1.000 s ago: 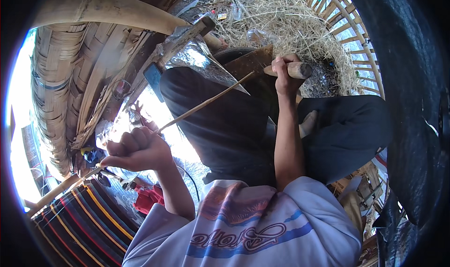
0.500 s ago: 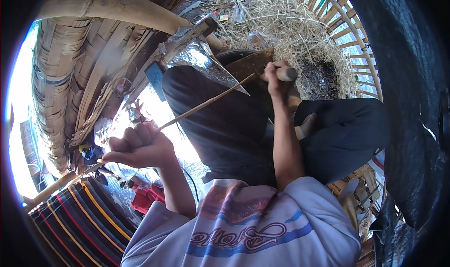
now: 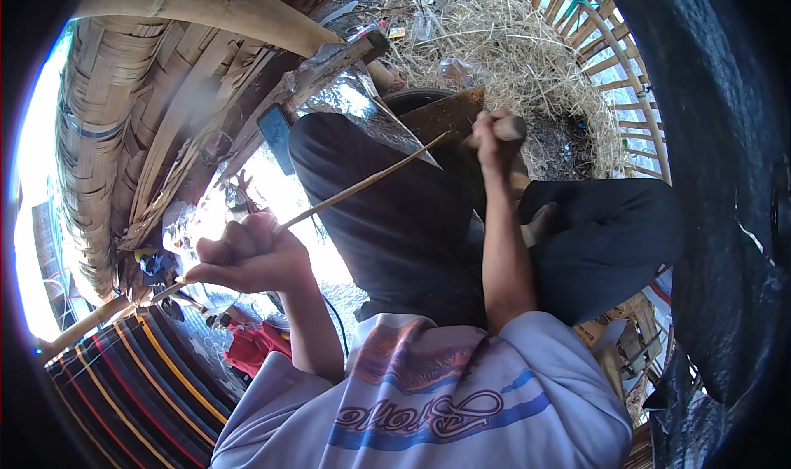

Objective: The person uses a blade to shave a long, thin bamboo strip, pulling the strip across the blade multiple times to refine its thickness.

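Seated worker, head view, both hands in use. L hand [image 3: 255, 250] is closed in a fist around a thin stick [image 3: 362, 189], prob. bamboo or cane; the stick runs through the fist, w/ a short length showing past the thumb & the longer part slanting up & R over the L thigh of the dark trousers [image 3: 387, 213]. Its far tip lies near the R hand [image 3: 497, 143], apart from it. R hand, slightly blurred, is wrapped round a thick wooden handle [image 3: 514, 128], round butt end facing R; what the handle's other end carries can't be told due to blur. Behind the stick's tip: a rust-brown flat piece [image 3: 445, 114], material unclear, w/ a dark round rim [image 3: 412, 98] just beyond.

Surroundings: upper L, a bamboo pole [image 3: 214, 11] above woven bamboo matting [image 3: 119, 123]; a phone-like slab [image 3: 276, 139] just beside the L knee, next to clear plastic sheeting [image 3: 346, 98]. Top ctr., loose straw [image 3: 503, 49] on the ground; upper R, a curved slatted bamboo frame [image 3: 630, 82], then black sheeting [image 3: 717, 180] along the R edge. Lower L, striped cloth [image 3: 140, 386] w/ red fabric [image 3: 257, 349] near the L forearm. Bottom ctr., the wearer's pale printed shirt [image 3: 478, 411].
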`<action>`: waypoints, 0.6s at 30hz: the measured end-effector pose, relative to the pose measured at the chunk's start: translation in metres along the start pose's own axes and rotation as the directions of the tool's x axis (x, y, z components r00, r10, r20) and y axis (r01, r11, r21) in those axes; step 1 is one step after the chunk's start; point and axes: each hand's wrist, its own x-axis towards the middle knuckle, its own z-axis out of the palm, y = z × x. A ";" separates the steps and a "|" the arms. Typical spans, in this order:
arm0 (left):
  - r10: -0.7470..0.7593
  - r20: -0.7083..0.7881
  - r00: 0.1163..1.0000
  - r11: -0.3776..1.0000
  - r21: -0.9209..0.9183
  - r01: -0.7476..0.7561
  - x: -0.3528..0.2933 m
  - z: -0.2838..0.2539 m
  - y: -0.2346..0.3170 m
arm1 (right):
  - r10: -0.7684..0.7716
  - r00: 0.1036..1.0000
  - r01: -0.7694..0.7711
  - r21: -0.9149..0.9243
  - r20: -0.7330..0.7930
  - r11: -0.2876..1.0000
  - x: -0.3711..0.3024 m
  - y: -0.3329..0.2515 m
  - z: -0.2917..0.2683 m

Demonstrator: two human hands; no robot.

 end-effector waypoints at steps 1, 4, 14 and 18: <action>0.013 -0.011 1.000 1.000 0.021 -0.013 -0.001 0.006 0.001 | -0.041 0.999 0.045 -0.119 0.031 0.992 -0.004 0.037 -0.009; 0.019 0.052 0.998 0.998 -0.058 -0.016 0.009 -0.012 -0.005 | 0.044 0.999 -0.042 -0.070 0.017 0.997 0.002 0.016 0.004; 0.007 0.134 0.991 0.995 -0.096 0.006 0.001 -0.004 -0.001 | -0.079 0.994 0.101 -0.370 0.073 0.924 -0.003 0.004 0.001; 0.047 0.062 0.997 0.999 -0.030 -0.045 0.007 0.000 -0.006 | -0.112 0.975 0.156 -0.232 0.194 0.960 -0.009 -0.010 0.024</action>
